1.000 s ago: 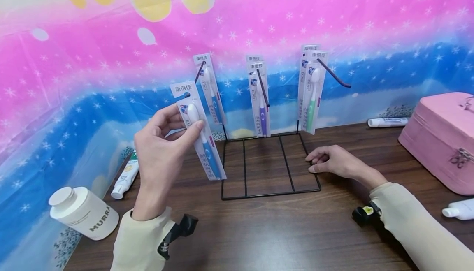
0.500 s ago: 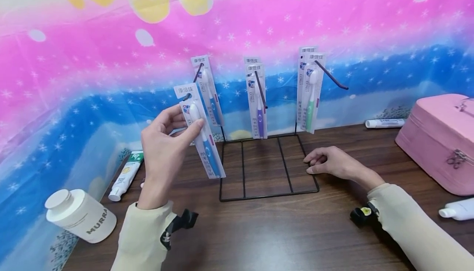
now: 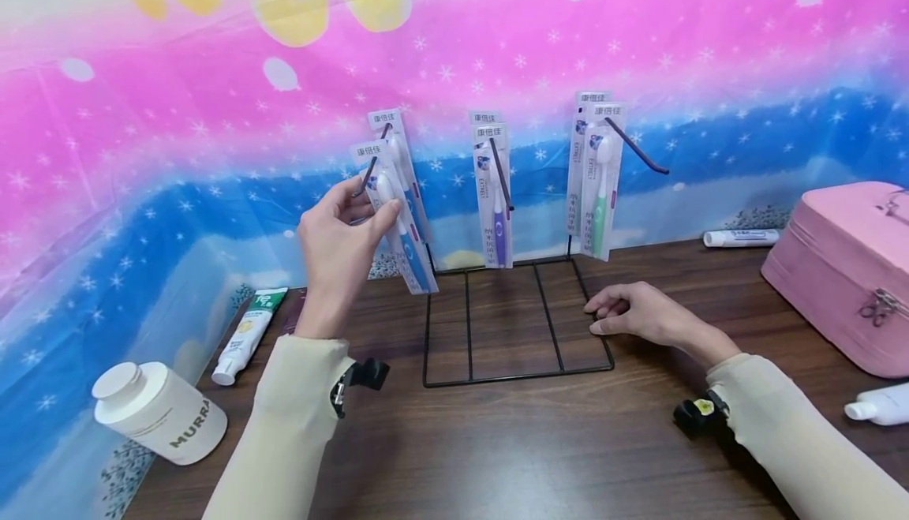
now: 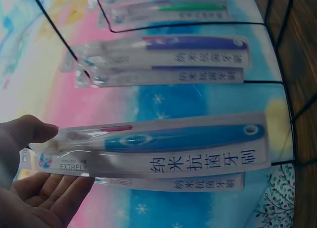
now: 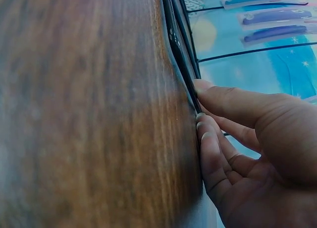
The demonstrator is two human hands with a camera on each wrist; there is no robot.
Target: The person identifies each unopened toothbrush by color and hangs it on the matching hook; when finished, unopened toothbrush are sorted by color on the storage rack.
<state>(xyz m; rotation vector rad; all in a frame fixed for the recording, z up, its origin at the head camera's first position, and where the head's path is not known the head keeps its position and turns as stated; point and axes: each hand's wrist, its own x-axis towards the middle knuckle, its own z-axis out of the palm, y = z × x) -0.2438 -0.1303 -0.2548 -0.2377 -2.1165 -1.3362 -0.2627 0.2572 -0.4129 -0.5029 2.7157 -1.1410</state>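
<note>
In the head view my left hand (image 3: 339,248) pinches a blue toothbrush in a clear-and-white blister pack (image 3: 408,248) by its upper part. The tip of the rack's left hook (image 3: 367,175) shows in front of this pack, near its top hole. Behind it hangs another blue toothbrush pack (image 3: 386,118). The left wrist view shows my thumb (image 4: 37,129) on the pack's near face and fingers on the other side. My right hand (image 3: 642,315) pinches the right side wire of the black wire display rack (image 3: 518,378) between thumb and fingertips, low at the tabletop.
Purple toothbrush packs (image 3: 492,220) hang on the middle hook, green ones (image 3: 600,204) on the right. A white bottle (image 3: 166,413) and toothpaste tube (image 3: 248,334) stand and lie left. A pink case (image 3: 838,275) and white tubes (image 3: 742,237) are at right.
My left hand has moved the blue toothbrush pack up, right and back, onto the left hook, whose tip now shows in front of it. The right hand stays on the rack.
</note>
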